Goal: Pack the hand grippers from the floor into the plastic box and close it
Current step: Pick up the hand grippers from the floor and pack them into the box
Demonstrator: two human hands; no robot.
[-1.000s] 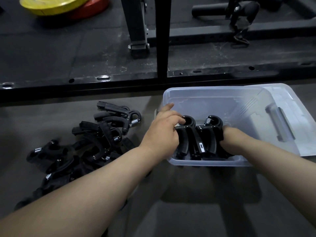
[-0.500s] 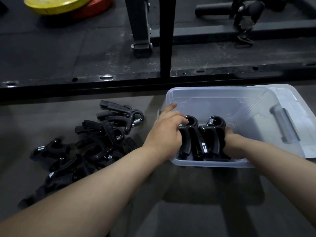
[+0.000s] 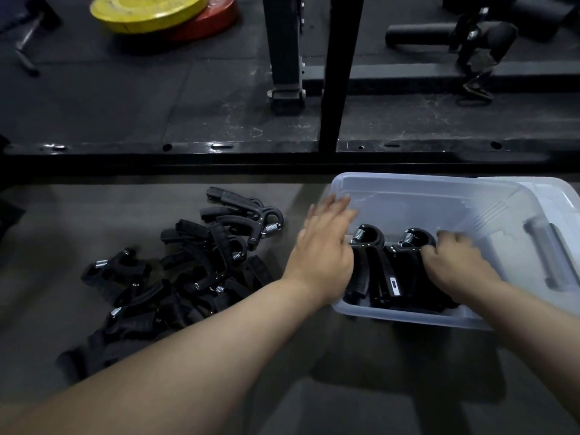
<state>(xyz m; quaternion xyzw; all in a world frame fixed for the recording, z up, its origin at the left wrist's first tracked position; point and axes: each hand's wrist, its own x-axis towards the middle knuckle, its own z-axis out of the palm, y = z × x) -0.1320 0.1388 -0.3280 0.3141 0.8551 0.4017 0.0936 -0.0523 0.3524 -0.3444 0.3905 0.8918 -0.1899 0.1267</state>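
– Black grippers: where do they lie?

– Two places. A pair (image 3: 392, 277) stands upright, side by side, at the near end of the box (image 3: 408, 185). The pile (image 3: 201, 271) sits on the floor just left of it. I judge the packing barely begun.

– And the hands?

– I read the left hand (image 3: 323, 249) as released: fingers straight and spread over the box's left rim, beside the pair, holding nothing. It is blurred, so I cannot tell whether it touches the rim. The right hand (image 3: 455, 262) has its fingers curled over the top of the right-hand gripper of the pair, grasping it.

– Next move?

– As I judge it, the left hand goes to the pile for another. That one needs to go in upright, tight against the pair, or the rest may not fit. The lid (image 3: 561, 208) lies at the box's right end, not yet on; closing comes last.
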